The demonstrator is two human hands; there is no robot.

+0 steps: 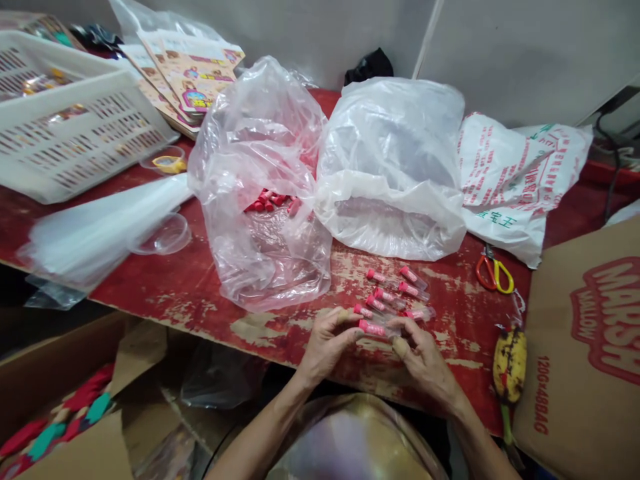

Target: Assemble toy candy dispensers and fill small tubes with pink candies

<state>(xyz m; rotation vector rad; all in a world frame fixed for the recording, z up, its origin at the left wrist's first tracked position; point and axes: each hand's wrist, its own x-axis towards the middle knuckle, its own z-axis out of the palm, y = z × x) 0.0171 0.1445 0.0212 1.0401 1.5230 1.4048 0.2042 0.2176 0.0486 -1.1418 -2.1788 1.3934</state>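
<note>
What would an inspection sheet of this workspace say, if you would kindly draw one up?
Surface: red-painted table top, worn and chipped.
Job's things: a pink-capped clear tube between the hands; more such tubes lying just beyond; red pieces inside a clear plastic bag.
Clutter: white plastic crate, printed card sheets, second clear bag, printed white bag, orange-and-yellow scissors, speckled banana.
Grippers: nothing seen; left hand and right hand both pinch the tube.
Cables: dark cable at the right edge.
Surroundings: printed cardboard carton, grey wall.
</note>
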